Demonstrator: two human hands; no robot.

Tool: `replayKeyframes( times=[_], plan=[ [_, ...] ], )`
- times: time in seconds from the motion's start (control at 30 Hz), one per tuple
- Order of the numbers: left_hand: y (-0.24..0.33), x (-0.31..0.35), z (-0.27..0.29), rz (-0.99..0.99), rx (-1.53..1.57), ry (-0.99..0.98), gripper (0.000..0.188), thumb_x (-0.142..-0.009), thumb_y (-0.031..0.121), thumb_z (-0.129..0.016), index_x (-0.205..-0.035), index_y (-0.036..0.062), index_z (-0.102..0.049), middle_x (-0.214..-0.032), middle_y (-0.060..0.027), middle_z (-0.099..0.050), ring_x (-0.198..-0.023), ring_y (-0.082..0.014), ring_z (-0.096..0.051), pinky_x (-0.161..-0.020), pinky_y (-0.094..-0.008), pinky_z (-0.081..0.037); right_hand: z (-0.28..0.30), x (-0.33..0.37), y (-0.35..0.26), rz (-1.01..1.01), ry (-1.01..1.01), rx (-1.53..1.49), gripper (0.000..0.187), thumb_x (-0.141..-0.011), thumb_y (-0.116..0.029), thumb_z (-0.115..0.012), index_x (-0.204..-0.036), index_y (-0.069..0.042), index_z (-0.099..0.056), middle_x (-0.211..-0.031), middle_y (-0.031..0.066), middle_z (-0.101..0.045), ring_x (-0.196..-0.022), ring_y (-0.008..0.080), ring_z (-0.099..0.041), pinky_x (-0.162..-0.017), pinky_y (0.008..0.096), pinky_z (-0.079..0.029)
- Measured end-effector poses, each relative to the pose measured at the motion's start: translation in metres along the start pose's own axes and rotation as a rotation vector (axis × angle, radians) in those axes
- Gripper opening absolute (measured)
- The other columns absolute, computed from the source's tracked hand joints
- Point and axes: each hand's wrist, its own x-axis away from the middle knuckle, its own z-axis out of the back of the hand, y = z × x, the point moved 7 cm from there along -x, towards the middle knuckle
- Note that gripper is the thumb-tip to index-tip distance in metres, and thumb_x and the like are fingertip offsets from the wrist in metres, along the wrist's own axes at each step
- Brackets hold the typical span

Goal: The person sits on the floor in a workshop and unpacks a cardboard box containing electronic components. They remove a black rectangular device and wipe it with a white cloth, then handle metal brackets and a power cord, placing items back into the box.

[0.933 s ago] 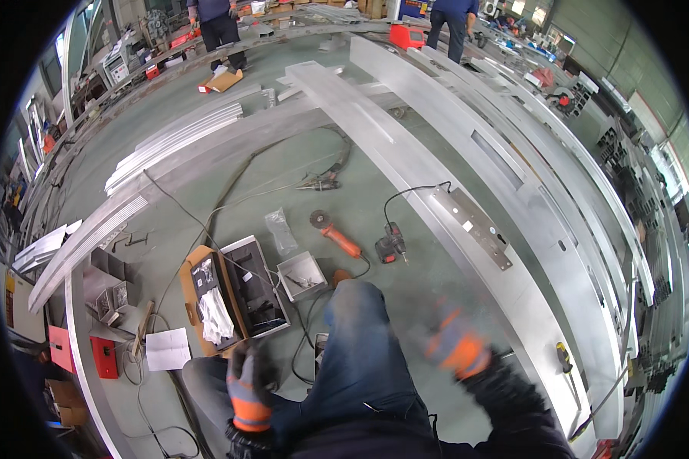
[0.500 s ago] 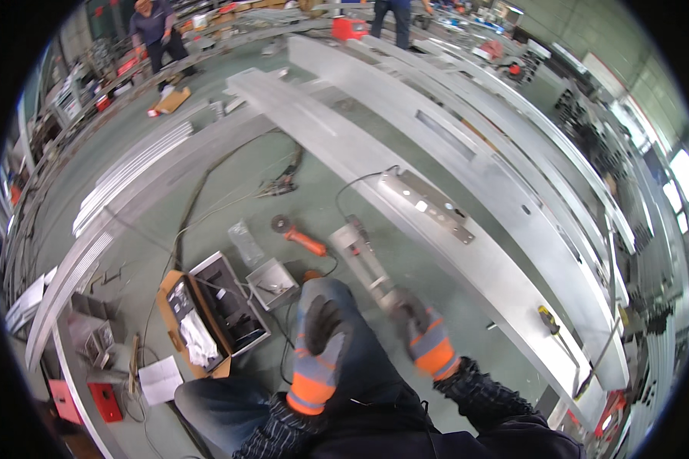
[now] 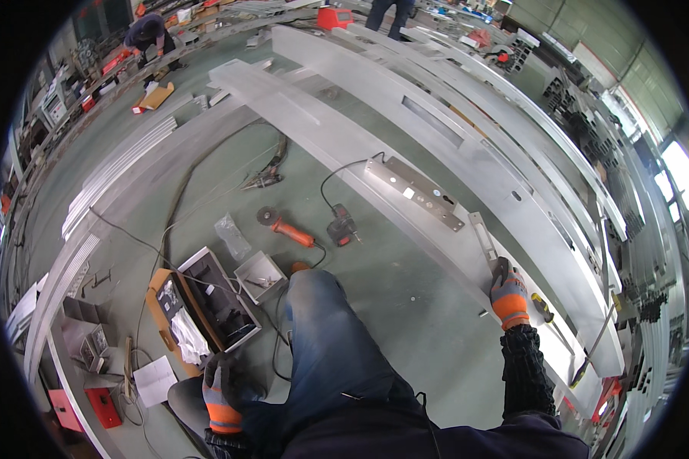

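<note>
My right hand (image 3: 508,294), in a grey and orange glove, grips one end of a slotted metal plate (image 3: 481,233). The plate is at the long silver metal beam (image 3: 436,249) on the right; whether it rests on it I cannot tell. Farther up the same beam lies a longer metal bracket (image 3: 413,193) with holes, a cable looping off its far end. My left hand (image 3: 220,398), gloved alike, rests low by my left thigh, fingers stretched out and holding nothing visible. An open box (image 3: 241,336) with black foam lies just beyond it. A yellow-handled screwdriver (image 3: 543,307) lies on the beam beside my right hand.
On the green floor ahead lie an orange angle grinder (image 3: 291,232), a dark power drill (image 3: 342,225), a small open box (image 3: 260,277) and a clear plastic bag (image 3: 232,237). Cables trail between them. More metal beams (image 3: 467,138) lie beyond. Two people (image 3: 149,38) work at the far side.
My right hand has carried the slotted plate rightward from above the floor to the beam. My left hand has dropped from above my knee to the lower left. The person far left has bent down.
</note>
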Motion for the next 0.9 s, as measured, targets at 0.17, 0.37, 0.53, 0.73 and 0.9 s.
replayKeyframes(
  times=[0.17,0.37,0.53,0.73,0.9],
  plan=[
    [-0.023,0.019,0.014,-0.146,-0.254,0.012,0.025,-0.102,0.013,-0.049,-0.112,-0.0029,-0.064,-0.106,-0.011,-0.063,-0.086,-0.0186,-0.064,-0.072,-0.0278,-0.051,0.025,-0.012,-0.024,0.077,0.021,0.102,0.04,-0.088,-0.026,-0.059,-0.122,-0.005,-0.062,-0.115,0.0206,-0.063,-0.113,0.0396,-0.057,-0.096,0.0451,-0.048],
    [0.013,0.038,0.021,-0.159,-0.149,0.116,0.027,-0.093,0.004,-0.056,-0.119,-0.0045,-0.061,-0.107,-0.014,-0.067,-0.099,-0.0257,-0.066,-0.081,-0.0341,-0.055,0.064,-0.07,-0.138,0.233,0.016,-0.075,0.068,-0.085,-0.046,-0.065,-0.139,-0.007,-0.051,-0.136,0.0197,-0.055,-0.122,0.036,-0.054,-0.104,0.0482,-0.042],
    [0.018,0.04,0.013,-0.032,0.153,-0.019,0.034,-0.1,-0.002,-0.047,-0.133,-0.0006,-0.057,-0.129,-0.0156,-0.056,-0.109,-0.0255,-0.063,-0.085,-0.0322,-0.056,0.02,-0.118,-0.211,0.393,-0.079,0.023,0.104,-0.077,-0.061,-0.071,-0.155,-0.009,-0.027,-0.147,0.0173,-0.047,-0.133,0.0344,-0.047,-0.112,0.0446,-0.038],
    [0.016,0.073,0.027,-0.068,0.014,0.021,0.048,-0.093,-0.005,-0.05,-0.138,0.0085,-0.057,-0.133,-0.0197,-0.057,-0.117,-0.0351,-0.059,-0.097,-0.0383,-0.051,-0.02,-0.149,-0.229,0.336,-0.156,-0.005,0.096,-0.076,-0.057,-0.075,-0.148,-0.006,-0.039,-0.136,0.0191,-0.055,-0.13,0.0357,-0.049,-0.108,0.0435,-0.041],
    [0.003,0.067,0.02,0.279,0.525,0.145,0.024,-0.095,0.009,-0.059,-0.116,-0.0036,-0.063,-0.105,-0.0098,-0.068,-0.097,-0.0193,-0.065,-0.084,-0.0303,-0.053,0.007,-0.124,-0.244,0.377,-0.118,-0.043,0.093,-0.074,-0.054,-0.078,-0.144,-0.003,-0.044,-0.134,0.0215,-0.055,-0.129,0.0375,-0.049,-0.108,0.0433,-0.04]
  ],
)
